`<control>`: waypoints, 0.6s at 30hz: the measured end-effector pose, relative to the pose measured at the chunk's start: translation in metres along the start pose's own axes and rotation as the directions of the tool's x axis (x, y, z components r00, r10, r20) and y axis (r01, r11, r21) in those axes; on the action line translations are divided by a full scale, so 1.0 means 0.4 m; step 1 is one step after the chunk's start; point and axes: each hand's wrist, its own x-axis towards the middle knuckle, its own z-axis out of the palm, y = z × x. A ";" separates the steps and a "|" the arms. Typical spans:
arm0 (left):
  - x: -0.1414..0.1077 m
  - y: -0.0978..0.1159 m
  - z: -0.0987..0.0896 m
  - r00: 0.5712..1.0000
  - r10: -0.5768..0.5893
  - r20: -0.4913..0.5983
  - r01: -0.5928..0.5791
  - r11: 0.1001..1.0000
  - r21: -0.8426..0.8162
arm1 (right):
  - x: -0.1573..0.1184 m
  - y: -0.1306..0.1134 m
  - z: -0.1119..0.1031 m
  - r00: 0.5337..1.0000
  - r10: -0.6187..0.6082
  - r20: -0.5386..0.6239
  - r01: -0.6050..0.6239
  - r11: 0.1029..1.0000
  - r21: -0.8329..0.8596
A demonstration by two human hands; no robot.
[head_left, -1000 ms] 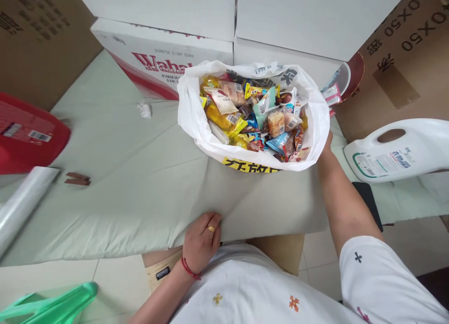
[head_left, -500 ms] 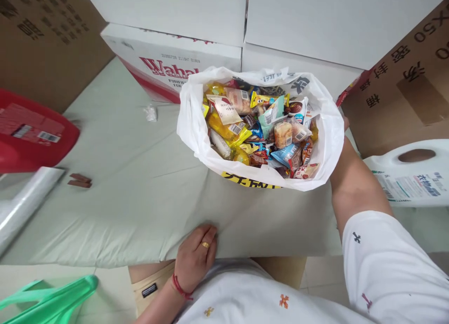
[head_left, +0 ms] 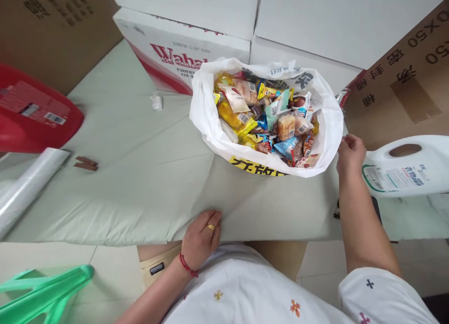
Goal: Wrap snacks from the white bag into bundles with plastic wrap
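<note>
A white plastic bag (head_left: 206, 122) stands with its mouth wide open on the cloth-covered table. Small wrapped snacks (head_left: 266, 118) in many colours fill it. Just off the bag's right side is my right hand (head_left: 351, 154), its fingers drawn together in a pinch; whether anything is between them is hidden. My left hand (head_left: 201, 234), with a ring and a red cord bracelet, rests on the table's front edge below the bag. Its fingers are curled in, and nothing shows in them.
Cartons (head_left: 175, 47) line the back, with brown boxes (head_left: 403, 94) at both sides. A white jug (head_left: 410, 165) lies right; a red jug (head_left: 38, 113), plastic roll (head_left: 31, 188) and brown sticks (head_left: 86, 163) are left. A crumpled wrapper (head_left: 156, 101) lies near the carton. Below is a green stool (head_left: 49, 291).
My right hand has come out from behind the bag's right side, closer to me. My left hand stays on the table edge. The view has shifted slightly.
</note>
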 end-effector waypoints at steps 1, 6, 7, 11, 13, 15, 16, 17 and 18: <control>-0.002 -0.002 0.000 1.000 -0.002 -0.009 0.002 1.000 -0.010 | -0.024 -0.017 -0.014 0.997 -0.045 -0.065 0.046 0.999 0.011; -0.010 -0.009 -0.001 1.000 0.009 -0.016 -0.010 0.999 -0.047 | -0.131 -0.167 -0.057 0.874 -0.485 0.017 0.485 0.870 -0.087; -0.010 -0.009 -0.002 1.000 0.013 -0.012 -0.014 0.999 -0.051 | -0.145 -0.198 -0.053 0.830 -0.531 0.170 0.553 0.821 -0.139; -0.008 -0.009 0.001 0.999 0.035 -0.031 -0.036 0.998 -0.053 | -0.156 -0.262 0.019 0.665 -0.310 0.680 0.717 0.520 -0.464; -0.007 -0.010 0.003 0.998 0.042 -0.044 -0.045 0.998 -0.054 | -0.147 -0.249 0.076 0.658 -0.217 0.721 0.747 0.312 -0.587; -0.007 -0.010 0.002 0.998 0.045 -0.050 -0.048 0.996 -0.076 | -0.140 -0.214 0.128 0.658 -0.177 0.732 0.752 0.203 -0.627; -0.006 -0.009 -0.001 0.998 0.041 -0.052 -0.046 0.993 -0.106 | -0.139 -0.193 0.150 0.648 -0.163 0.744 0.760 0.195 -0.619; -0.006 -0.008 -0.007 0.998 0.032 -0.051 -0.040 0.988 -0.152 | -0.139 -0.173 0.167 0.634 -0.150 0.759 0.770 0.211 -0.602; -0.006 -0.007 -0.017 0.999 0.018 -0.051 -0.028 0.978 -0.207 | -0.141 -0.156 0.178 0.620 -0.143 0.771 0.778 0.236 -0.582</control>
